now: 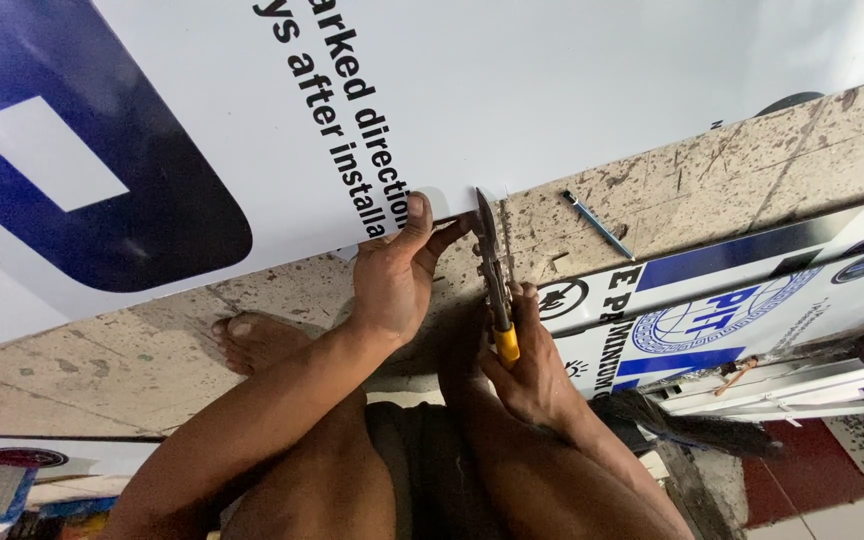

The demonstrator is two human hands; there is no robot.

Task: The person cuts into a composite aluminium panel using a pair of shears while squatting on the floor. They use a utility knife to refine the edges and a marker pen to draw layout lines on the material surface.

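A large white sheet (552,80) with dark blue shapes and black lettering lies on the stone floor, filling the upper half of the head view. My left hand (397,270) presses on its near edge, thumb up on the sheet. My right hand (527,365) grips the yellow-handled metal snips (492,275), whose blades meet the sheet's edge just right of my left thumb.
A blue pen (599,225) lies on the speckled stone floor (732,170) to the right. A narrower printed strip (752,300) with blue markings lies at right, beside a dark brush (702,425). My bare foot (257,340) rests on the floor left of my hands.
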